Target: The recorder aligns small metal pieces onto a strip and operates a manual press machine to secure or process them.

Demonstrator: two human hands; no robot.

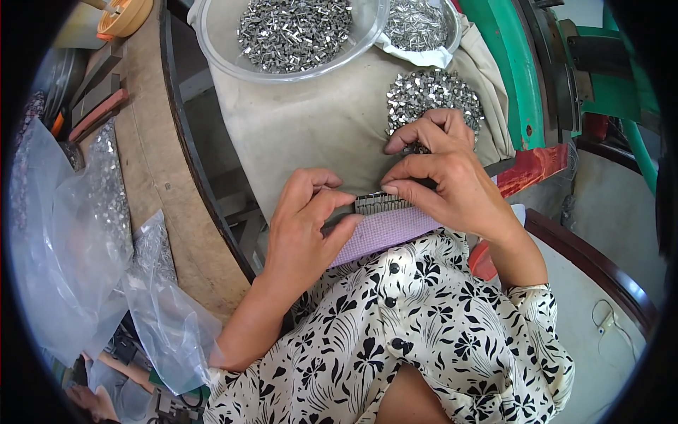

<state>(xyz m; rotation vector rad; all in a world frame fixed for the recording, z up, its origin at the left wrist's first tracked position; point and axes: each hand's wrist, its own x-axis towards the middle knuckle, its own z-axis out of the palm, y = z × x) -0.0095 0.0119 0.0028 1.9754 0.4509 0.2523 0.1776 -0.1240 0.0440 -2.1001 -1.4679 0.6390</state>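
Workshop bench w/ beige cloth (311,134) draped over the lap edge, green machine frame (512,78) at right. Nearest: purple strip (385,233) on the lap, stiff-looking, light; left hand (307,226) pinches its near end. On it a small metal comb-like rack (380,203), thin teeth, prob. bends easily; best held by the edges. Right hand (445,177) fingertips pinch at the rack. Behind: loose pile of tiny shiny metal pieces (432,95), slippery. Farthest: clear bowl (212,42) of the same. Plastic bags (78,233) at left.
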